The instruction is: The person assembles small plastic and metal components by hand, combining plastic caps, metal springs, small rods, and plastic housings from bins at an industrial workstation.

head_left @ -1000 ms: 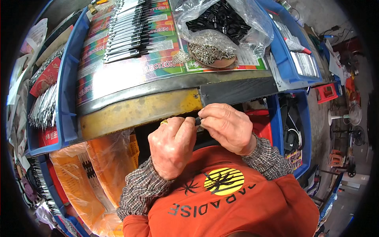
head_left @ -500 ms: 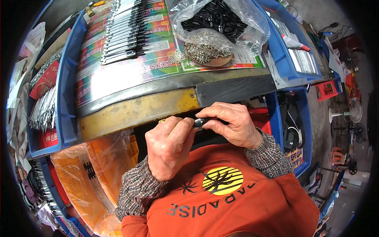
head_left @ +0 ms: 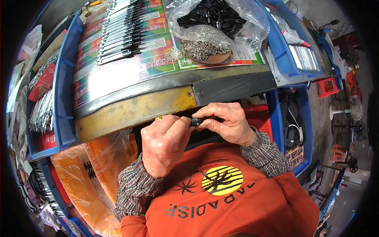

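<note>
Just in front of the table edge, my left hand (head_left: 162, 144) and my right hand (head_left: 229, 123) meet at a small black plastic part (head_left: 194, 122) with a shiny metal dot on it. My right thumb and fingers pinch it from the right. The left fingers are closed at its other end, hiding most of what they grip. On the table behind lie a row of silver metal strips with black ends (head_left: 118, 33), a pile of small metal pins (head_left: 203, 50) on a brown round dish, and a clear bag (head_left: 256, 23) holding many black plastic parts (head_left: 213, 17).
Blue bins flank the table: the left bin (head_left: 65, 91) holds metal strips, the right bin (head_left: 290, 65) wrapped bundles. Below the table edge (head_left: 138, 110) sit an orange plastic-lined crate (head_left: 77, 177) and another blue bin (head_left: 306, 134). A red stool (head_left: 327, 87) stands farther right.
Both hands have shifted slightly left in the picture, and the black part has turned a little. The pinch on it continues.
</note>
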A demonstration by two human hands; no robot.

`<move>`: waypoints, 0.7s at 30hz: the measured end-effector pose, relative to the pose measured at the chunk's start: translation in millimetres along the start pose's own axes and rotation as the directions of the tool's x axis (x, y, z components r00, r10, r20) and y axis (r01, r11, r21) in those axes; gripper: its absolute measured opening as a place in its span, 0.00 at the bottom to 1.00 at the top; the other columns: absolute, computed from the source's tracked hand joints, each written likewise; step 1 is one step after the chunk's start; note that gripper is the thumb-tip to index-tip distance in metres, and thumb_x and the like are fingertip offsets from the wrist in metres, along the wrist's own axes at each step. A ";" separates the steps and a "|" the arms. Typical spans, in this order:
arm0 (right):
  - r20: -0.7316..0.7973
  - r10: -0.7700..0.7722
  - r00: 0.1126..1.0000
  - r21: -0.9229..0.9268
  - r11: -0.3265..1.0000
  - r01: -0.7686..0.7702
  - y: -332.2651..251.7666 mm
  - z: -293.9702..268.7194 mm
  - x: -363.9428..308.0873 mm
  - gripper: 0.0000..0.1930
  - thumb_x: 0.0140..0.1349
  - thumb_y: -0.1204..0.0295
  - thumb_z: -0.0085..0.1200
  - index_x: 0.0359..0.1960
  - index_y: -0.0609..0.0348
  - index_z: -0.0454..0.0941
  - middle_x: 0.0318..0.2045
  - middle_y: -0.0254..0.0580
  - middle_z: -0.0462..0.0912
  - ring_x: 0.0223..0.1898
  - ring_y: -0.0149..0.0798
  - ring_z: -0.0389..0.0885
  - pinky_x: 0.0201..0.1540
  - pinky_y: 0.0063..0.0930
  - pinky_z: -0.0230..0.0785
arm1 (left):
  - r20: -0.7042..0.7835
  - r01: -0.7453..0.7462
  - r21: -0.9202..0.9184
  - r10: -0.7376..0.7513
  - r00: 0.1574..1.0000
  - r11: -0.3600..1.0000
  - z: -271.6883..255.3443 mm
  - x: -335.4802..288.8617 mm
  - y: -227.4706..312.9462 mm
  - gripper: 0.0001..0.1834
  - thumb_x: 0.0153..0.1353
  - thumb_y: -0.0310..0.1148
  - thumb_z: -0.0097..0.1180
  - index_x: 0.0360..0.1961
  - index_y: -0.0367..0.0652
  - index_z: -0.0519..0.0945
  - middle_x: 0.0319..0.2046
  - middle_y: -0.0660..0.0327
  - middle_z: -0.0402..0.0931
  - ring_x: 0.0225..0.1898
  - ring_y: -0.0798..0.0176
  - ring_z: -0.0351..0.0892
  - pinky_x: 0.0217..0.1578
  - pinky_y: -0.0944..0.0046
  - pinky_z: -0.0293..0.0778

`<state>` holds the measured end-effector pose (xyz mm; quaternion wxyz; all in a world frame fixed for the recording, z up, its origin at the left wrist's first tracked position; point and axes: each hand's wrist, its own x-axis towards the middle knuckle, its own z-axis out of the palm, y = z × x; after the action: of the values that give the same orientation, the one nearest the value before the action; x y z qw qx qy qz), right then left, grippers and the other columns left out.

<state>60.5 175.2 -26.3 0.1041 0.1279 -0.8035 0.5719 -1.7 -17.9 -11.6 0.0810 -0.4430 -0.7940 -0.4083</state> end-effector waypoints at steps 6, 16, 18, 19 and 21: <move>0.009 0.002 1.000 0.040 0.999 -0.003 4.4 2.4 2.6 0.09 0.57 0.78 0.61 0.40 0.65 0.79 0.31 0.42 0.83 0.29 0.32 0.83 0.31 0.23 0.75 | -0.001 0.004 -0.008 -0.004 1.000 1.000 -0.8 1.4 -1.7 0.11 0.45 0.23 0.66 0.31 0.40 0.78 0.23 0.59 0.74 0.22 0.57 0.76 0.22 0.61 0.71; -0.047 -0.059 0.997 -0.086 0.995 0.055 -8.0 2.8 11.3 0.11 0.56 0.78 0.61 0.42 0.64 0.79 0.30 0.41 0.81 0.27 0.35 0.80 0.29 0.25 0.73 | -0.044 -0.005 0.021 0.006 0.999 1.000 -6.4 6.2 -2.2 0.11 0.46 0.20 0.65 0.33 0.39 0.79 0.24 0.56 0.76 0.24 0.55 0.78 0.23 0.60 0.72; -0.080 -0.104 0.991 -0.155 0.984 0.091 -12.8 -1.0 13.6 0.14 0.56 0.78 0.62 0.44 0.64 0.78 0.30 0.41 0.80 0.28 0.34 0.81 0.31 0.25 0.74 | 0.008 -0.020 0.031 0.020 1.000 0.999 -15.3 13.3 -1.5 0.11 0.46 0.20 0.65 0.33 0.39 0.79 0.24 0.56 0.76 0.24 0.55 0.78 0.23 0.60 0.71; -0.079 -0.130 0.988 -0.147 0.982 0.117 -13.5 -2.1 14.8 0.14 0.56 0.78 0.62 0.44 0.64 0.78 0.30 0.41 0.80 0.28 0.34 0.81 0.31 0.25 0.74 | 0.020 -0.026 0.031 0.025 0.999 0.999 -18.7 16.1 -4.2 0.11 0.46 0.20 0.65 0.32 0.39 0.79 0.24 0.56 0.76 0.23 0.55 0.78 0.22 0.60 0.71; -0.162 -0.049 0.986 -0.143 0.989 0.026 -18.8 -8.6 17.3 0.15 0.56 0.79 0.61 0.45 0.64 0.78 0.31 0.40 0.80 0.29 0.32 0.81 0.32 0.24 0.75 | 0.019 -0.022 0.081 0.020 1.000 0.996 -27.5 25.1 -10.4 0.10 0.46 0.20 0.65 0.32 0.38 0.79 0.24 0.56 0.76 0.22 0.56 0.77 0.22 0.60 0.71</move>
<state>50.4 176.0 -1.3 0.1897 0.0875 -0.8280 0.5203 -31.0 -24.5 12.7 0.0959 -0.4513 -0.8060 -0.3708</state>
